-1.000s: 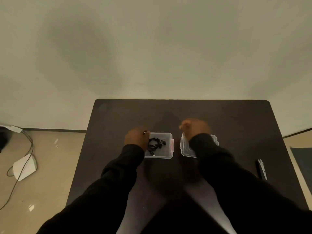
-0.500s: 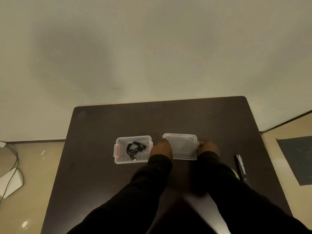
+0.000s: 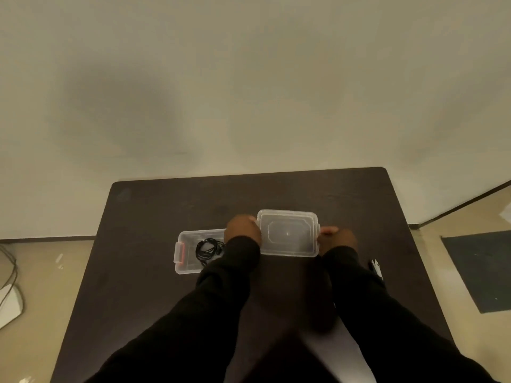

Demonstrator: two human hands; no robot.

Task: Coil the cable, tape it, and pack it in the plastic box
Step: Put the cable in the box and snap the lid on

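Observation:
A clear plastic box (image 3: pixel 188 239) with a red latch stands on the dark table (image 3: pixel 154 286), left of centre. The coiled black cable (image 3: pixel 208 248) lies inside it. The box's clear lid (image 3: pixel 287 233) is to the right, raised off the table and tilted. My left hand (image 3: pixel 243 229) grips the lid's left edge and covers the box's right end. My right hand (image 3: pixel 336 237) grips the lid's right edge. Both sleeves are black.
A dark tool with a pale tip (image 3: pixel 376 268) lies on the table near the right edge, beside my right sleeve. A dark mat (image 3: pixel 481 272) is on the floor at right. A white device and cables (image 3: pixel 8 299) sit on the floor at left.
My left hand left the box and went right to the lid. Both hands took the lid by its ends and lifted it a little above the table.

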